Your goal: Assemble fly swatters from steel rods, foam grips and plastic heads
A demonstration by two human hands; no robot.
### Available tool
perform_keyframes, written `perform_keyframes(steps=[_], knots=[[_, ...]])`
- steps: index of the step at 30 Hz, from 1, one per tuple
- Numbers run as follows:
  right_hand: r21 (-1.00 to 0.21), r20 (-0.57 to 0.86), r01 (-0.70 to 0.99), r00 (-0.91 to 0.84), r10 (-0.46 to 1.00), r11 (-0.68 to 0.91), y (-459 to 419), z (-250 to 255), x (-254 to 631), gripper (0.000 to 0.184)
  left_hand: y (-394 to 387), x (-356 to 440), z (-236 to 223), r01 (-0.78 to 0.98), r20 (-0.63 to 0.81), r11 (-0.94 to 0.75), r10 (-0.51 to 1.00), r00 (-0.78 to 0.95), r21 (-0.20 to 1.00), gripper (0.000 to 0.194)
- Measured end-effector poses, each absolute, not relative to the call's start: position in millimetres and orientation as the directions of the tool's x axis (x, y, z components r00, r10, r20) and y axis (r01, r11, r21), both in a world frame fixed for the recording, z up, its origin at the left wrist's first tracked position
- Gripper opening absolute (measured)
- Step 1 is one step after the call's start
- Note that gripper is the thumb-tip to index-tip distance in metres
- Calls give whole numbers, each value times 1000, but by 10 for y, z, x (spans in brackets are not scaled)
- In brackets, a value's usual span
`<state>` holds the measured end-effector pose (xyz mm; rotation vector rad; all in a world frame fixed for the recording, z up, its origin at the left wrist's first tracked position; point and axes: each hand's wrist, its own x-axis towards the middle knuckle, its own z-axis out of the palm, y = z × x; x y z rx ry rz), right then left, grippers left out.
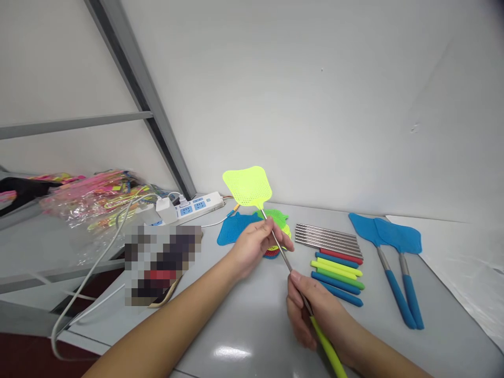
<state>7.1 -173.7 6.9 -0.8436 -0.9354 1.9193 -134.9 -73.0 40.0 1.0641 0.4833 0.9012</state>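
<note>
A yellow-green fly swatter (249, 186) is held up over the table, its metal rod slanting down to a yellow-green handle (328, 349). My left hand (255, 244) grips the rod just below the swatter head. Lower down, my right hand (311, 310) is closed around the same rod, above the handle. Behind my left hand lie loose swatter heads: a blue one (236, 228), a green one (277, 215), and others partly hidden. To the right of my hands are a row of metal rods (328, 239) and several coloured handle grips (338, 273).
Two blue fly swatters (399, 236) lie at the right beside a white sheet (464, 268). At the left are a power strip (200, 206) with white cables, a blurred-out phone (169, 262) and plastic-bagged goods (102, 194). A metal frame (137, 84) stands against the wall.
</note>
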Motion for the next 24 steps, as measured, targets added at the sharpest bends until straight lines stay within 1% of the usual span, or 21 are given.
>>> perform_keyframes(steps=[4,7,9,12,15,18,20,21,23,24], knots=[[-844,-225,-331,-498,837,-423,-1748,33,82,46,-565,-1496,520,-504,131,77,922,364,860,36],[-845,-222,-309,-541,811,-437,-1766,43,86,44,-458,-1613,596,-559,153,-5,964,218,829,38],[-851,-218,-298,-550,806,-433,-1781,63,91,43,-420,-1658,622,-567,155,-23,970,186,823,38],[-868,-215,-270,-553,805,-417,-1799,72,99,42,-420,-1652,613,-556,168,-40,969,181,830,40],[-882,-222,-252,-522,824,-397,-1797,45,97,43,-493,-1572,569,-499,175,-30,953,248,866,44],[-890,-205,-276,-470,858,-363,-1772,29,100,46,-648,-1457,512,-306,194,-52,869,455,951,47],[-893,-187,-294,-447,875,-341,-1753,47,117,46,-779,-1384,472,-134,199,-148,756,623,980,47],[-896,-179,-298,-437,881,-330,-1746,63,130,47,-843,-1353,452,-63,197,-213,697,689,975,46],[-909,-168,-285,-422,891,-306,-1738,101,157,47,-947,-1307,412,34,194,-334,622,759,942,45],[-916,-167,-271,-416,894,-297,-1738,117,168,48,-983,-1292,393,61,199,-378,611,766,924,45]])
